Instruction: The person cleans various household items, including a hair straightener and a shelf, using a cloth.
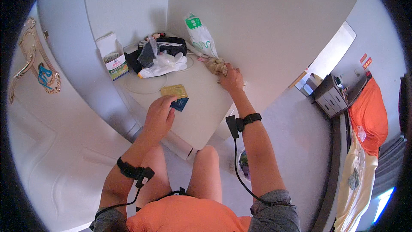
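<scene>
My left hand (159,114) hovers at the near side of the white cabinet top (199,116), thumb apart from the fingers and nothing visible in it. Just beyond its fingertips lies a gold sachet (174,91), partly over a dark blue sachet (180,104). My right hand (232,79) reaches to the cabinet's right side, its fingers curled on the end of a tan, patterned bunched soft item (215,66); some fingertips are hidden. Right behind that item, a white plastic packet with green print (201,37) leans on the wall.
At the cabinet's back stand an open printed carton (114,61), a black bag (173,45) and white crumpled plastic (164,66). A thin pale cable (146,92) loops across the top. An ornate door handle (30,58) juts at left; a filled bin (244,164) stands below my right arm.
</scene>
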Tool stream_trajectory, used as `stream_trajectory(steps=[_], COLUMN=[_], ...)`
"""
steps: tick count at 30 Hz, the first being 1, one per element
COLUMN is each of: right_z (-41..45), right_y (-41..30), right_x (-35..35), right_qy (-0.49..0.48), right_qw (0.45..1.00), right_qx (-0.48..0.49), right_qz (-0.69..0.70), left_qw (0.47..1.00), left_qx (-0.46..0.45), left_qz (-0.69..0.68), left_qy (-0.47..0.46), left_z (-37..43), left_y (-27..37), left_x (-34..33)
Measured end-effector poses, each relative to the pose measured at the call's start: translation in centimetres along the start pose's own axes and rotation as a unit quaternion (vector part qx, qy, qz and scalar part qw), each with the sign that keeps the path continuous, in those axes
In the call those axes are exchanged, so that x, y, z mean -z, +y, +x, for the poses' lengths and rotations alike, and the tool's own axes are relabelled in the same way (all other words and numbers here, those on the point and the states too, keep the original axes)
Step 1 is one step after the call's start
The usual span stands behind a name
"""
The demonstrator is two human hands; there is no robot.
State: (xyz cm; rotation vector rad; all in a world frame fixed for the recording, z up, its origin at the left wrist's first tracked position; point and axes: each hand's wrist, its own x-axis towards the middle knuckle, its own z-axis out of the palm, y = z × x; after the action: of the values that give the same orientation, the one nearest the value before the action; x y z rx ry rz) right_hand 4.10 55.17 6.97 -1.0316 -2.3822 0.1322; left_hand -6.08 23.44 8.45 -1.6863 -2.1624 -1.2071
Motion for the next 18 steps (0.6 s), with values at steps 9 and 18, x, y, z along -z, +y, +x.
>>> stream_trajectory(steps=[9, 18], right_z=[-2.3, -9.3], right_y=[1.5, 7.2], right_x=[2.7, 11.0], right_qy=[-0.017, -0.037], right_qw=[0.995, 0.988], right_qx=[-0.014, -0.143], right_qz=[-0.096, -0.052], left_qw=[0.994, 0.994], left_qx=[-0.017, -0.017], left_qz=[0.111, 0.111], left_qy=[0.003, -0.002], left_z=[-0.3, -0.9], left_y=[-3.7, -4.4], left_x=[-3.0, -3.5])
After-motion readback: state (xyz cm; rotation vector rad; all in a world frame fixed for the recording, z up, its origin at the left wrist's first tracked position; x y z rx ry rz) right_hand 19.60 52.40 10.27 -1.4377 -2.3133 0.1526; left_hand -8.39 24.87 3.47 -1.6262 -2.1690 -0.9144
